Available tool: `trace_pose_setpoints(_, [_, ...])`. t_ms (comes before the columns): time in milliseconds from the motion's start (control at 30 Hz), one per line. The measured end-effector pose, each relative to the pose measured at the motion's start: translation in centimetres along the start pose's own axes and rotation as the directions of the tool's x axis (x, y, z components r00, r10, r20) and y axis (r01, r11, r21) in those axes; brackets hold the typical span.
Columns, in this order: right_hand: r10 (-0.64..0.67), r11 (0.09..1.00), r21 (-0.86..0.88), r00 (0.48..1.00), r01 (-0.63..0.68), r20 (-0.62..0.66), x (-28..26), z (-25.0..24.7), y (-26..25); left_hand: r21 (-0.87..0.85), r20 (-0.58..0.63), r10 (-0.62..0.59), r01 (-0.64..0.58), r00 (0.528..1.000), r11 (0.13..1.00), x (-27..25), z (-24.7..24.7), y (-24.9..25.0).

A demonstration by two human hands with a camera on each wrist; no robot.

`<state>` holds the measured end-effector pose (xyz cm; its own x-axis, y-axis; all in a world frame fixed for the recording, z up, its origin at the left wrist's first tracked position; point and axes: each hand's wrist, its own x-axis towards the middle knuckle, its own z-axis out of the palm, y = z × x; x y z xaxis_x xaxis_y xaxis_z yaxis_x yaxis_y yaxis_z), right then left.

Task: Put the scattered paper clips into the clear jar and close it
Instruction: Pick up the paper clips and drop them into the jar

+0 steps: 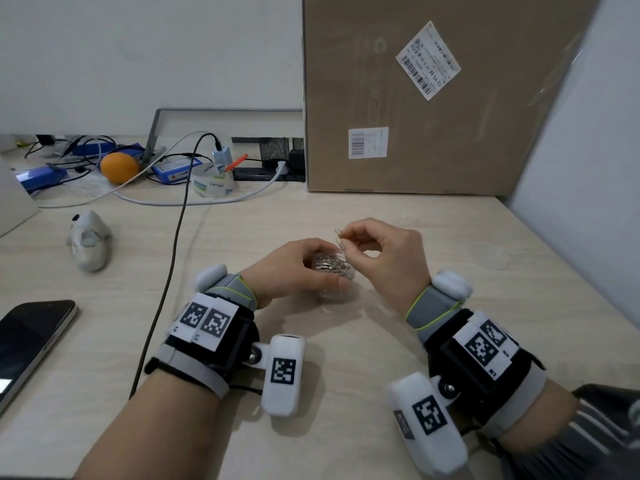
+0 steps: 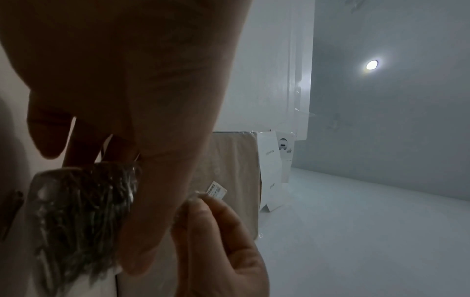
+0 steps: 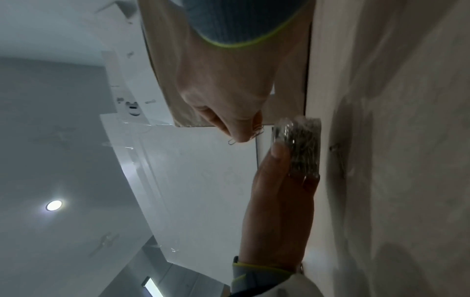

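Note:
My left hand (image 1: 313,268) grips a small clear jar (image 1: 332,266) that stands on the table, with its fingers and thumb round the sides. The jar is open at the top and packed with silver paper clips. Just above its mouth, my right hand (image 1: 346,242) pinches a few linked paper clips (image 1: 338,233) between thumb and forefinger. In the right wrist view the pinched clips (image 3: 257,130) hang close beside the jar (image 3: 300,144), and one loose clip (image 3: 335,147) lies on the table past it. The left wrist view has the jar (image 2: 84,211) dark against my fingers.
A faint clear round lid-like disc (image 1: 491,254) lies on the table to the right. A big cardboard box (image 1: 433,98) stands behind. A black cable (image 1: 173,271) crosses the left side, with a phone (image 1: 31,341), a crumpled grey-white lump (image 1: 90,240), a tape roll (image 1: 211,181) and an orange (image 1: 119,168).

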<state>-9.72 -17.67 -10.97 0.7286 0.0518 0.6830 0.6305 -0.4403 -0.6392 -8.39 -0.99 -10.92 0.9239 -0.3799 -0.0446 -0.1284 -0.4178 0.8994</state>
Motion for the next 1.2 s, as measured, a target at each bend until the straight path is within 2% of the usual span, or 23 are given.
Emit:
trace_pose_setpoints(100, [-0.025, 0.999, -0.040, 0.996, 0.029, 0.081, -0.1, 0.3, 0.4, -0.020, 0.037, 0.023, -0.023, 0.999, 1.000, -0.1, 0.2, 0.1])
trace_pose_setpoints(200, [-0.070, 0.987, -0.134, 0.987, 0.090, 0.147, -0.2, 0.3, 1.0, -0.028, 0.021, 0.042, -0.042, 0.999, 0.999, 0.0, 0.3, 0.1])
trace_pose_setpoints(333, [-0.018, 0.992, -0.115, 0.976, 0.044, 0.216, -0.3, 0.4, 1.1, -0.034, -0.025, 0.048, -0.049, 0.999, 0.998, 0.0, 0.1, -0.1])
trace_pose_setpoints(467, [0.004, 0.988, -0.154, 0.998, 0.007, 0.065, -0.1, 0.2, 1.3, -0.005, -0.180, 0.035, -0.036, 0.983, 0.999, 0.4, -0.3, -0.5])
trace_pose_setpoints(533, [0.086, 0.981, -0.183, 0.992, -0.069, 0.089, -0.1, 0.1, 1.6, -0.002, -0.309, 0.021, -0.022, 0.951, 1.000, 0.6, -0.7, -0.8])
trace_pose_setpoints(600, [0.182, 0.965, -0.229, 0.953, -0.126, 0.244, -0.2, 0.3, 1.9, -0.021, -0.419, 0.004, -0.014, 0.908, 1.000, 0.9, -1.1, -1.3])
trace_pose_setpoints(700, [0.241, 0.951, -0.287, 0.851, -0.112, 0.466, -0.6, 0.8, 1.8, -0.071, -0.514, -0.019, -0.020, 0.858, 0.997, 1.2, -1.6, -1.7])
trace_pose_setpoints(833, [0.277, 0.931, -0.355, 0.786, -0.079, 0.552, -1.1, 1.2, 1.8, -0.096, -0.548, -0.030, -0.027, 0.836, 0.995, 1.5, -1.7, -2.1])
trace_pose_setpoints(933, [0.272, 0.926, -0.373, 0.783, -0.055, 0.560, -1.2, 1.8, 2.0, -0.114, -0.545, -0.042, -0.024, 0.837, 0.993, 1.6, -1.7, -2.3])
trace_pose_setpoints(1200, [0.160, 0.959, -0.282, 0.788, 0.018, 0.594, -1.2, 1.7, 1.6, -0.078, -0.560, -0.051, 0.008, 0.827, 0.997, 1.6, -1.7, -2.7])
